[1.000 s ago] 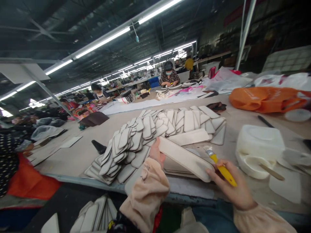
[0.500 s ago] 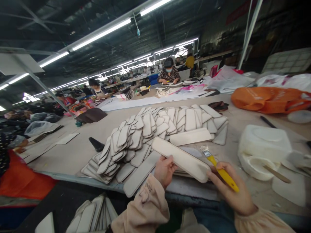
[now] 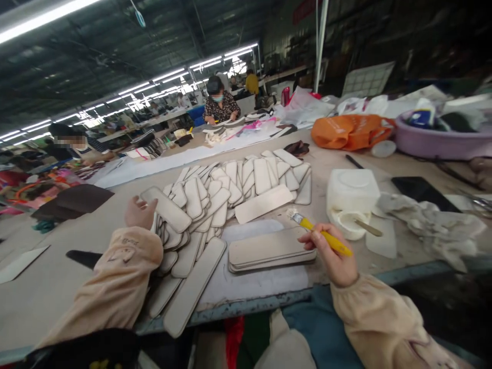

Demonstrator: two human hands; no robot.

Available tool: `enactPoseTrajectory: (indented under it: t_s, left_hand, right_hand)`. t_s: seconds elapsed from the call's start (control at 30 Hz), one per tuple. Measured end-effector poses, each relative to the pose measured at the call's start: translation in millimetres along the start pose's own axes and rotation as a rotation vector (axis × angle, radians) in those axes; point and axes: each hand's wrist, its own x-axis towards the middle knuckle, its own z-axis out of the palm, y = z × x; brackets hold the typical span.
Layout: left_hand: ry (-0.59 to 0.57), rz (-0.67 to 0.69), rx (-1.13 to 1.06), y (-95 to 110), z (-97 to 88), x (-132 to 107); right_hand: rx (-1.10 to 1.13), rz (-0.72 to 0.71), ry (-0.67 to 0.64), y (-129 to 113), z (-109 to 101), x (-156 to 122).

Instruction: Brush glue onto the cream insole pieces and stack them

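A long pale panel with rounded ends [image 3: 166, 210] lies atop the left side of a heap of similar panels [image 3: 194, 197]. My left hand [image 3: 140, 212] is at this panel's left end, its fingers loosely bent and apart. Between the fingers of my right hand [image 3: 336, 259] is a yellow-handled paintbrush [image 3: 307, 224], its whitened bristles pointing up and left. Just left of that hand, a low stack of long panels [image 3: 265, 248] rests on a pale sheet [image 3: 255, 287]. Another long panel [image 3: 196, 287] juts over the table's front edge.
Right of the brush stands a white plastic jug [image 3: 351, 189] with a cut opening and a flat stick [image 3: 368, 228] in it. Beyond are a crumpled cloth [image 3: 426, 215], an orange bag [image 3: 349, 131] and a purple basin [image 3: 442, 143]. A co-worker [image 3: 222, 105] sits across the table.
The long panel has left both hands; one now lies on the heap's left by my left hand, which moved left. My right hand still has the brush. The view has turned right.
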Motion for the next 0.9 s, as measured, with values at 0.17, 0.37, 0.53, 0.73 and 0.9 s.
enactPoseTrajectory:
  t_s: [0.17,0.37,0.53,0.73,0.9]
  left_hand:
    - [-0.099,0.018,0.194,72,74.7,-100]
    - [-0.147,0.052,0.137,103,131.2,-199]
    - [-0.094,0.081,0.112,95,131.3,-202]
    - [-0.080,0.093,0.073,94,131.7,-200]
    - [-0.064,0.059,0.042,94,132.7,-201]
  right_hand:
    - [0.013,0.005,-0.090,1,-6,0]
    - [0.054,0.113,-0.162,-7,-3,-7]
    - [-0.013,0.229,-0.224,-9,20,-13]
    - [-0.124,0.289,-0.286,-13,66,-14]
    - [-0.152,0.327,-0.350,-6,98,-14]
